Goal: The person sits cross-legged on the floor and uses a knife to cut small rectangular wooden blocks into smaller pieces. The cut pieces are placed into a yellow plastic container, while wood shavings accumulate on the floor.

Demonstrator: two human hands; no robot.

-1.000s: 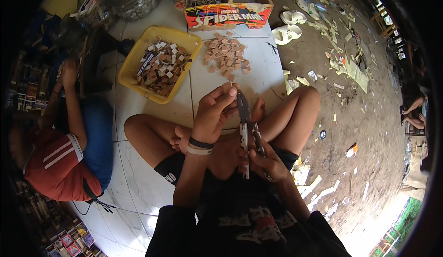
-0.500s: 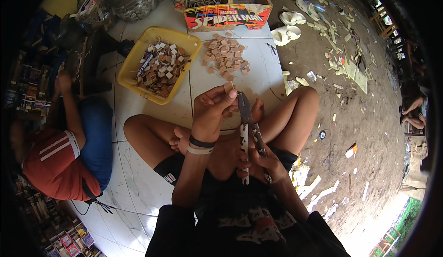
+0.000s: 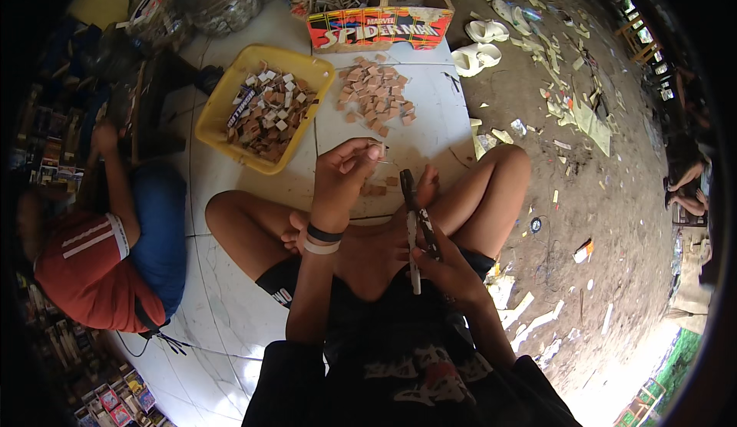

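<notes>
seated cross-legged on a white tiled floor point(image 3: 230, 304). the left hand point(image 3: 342, 178) has lifted slightly away from the pliers point(image 3: 414, 227), fingers pinched closed on a small piece, now held just left of the tool's tip. the right hand point(image 3: 445, 262) stays wrapped around the handles. ahead: a yellow tray point(image 3: 219, 116) of tiles, a loose tile pile point(image 3: 376, 93), a cardboard box point(image 3: 380, 24). littered dirt ground on the right.

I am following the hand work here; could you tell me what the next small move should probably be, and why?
Probably bring the left hand down toward the pliers. It pinches a small thin piece above and left of the tool's tip, apart from it, while the right hand holds the pliers upright over the lap, jaws pointing up.
</notes>
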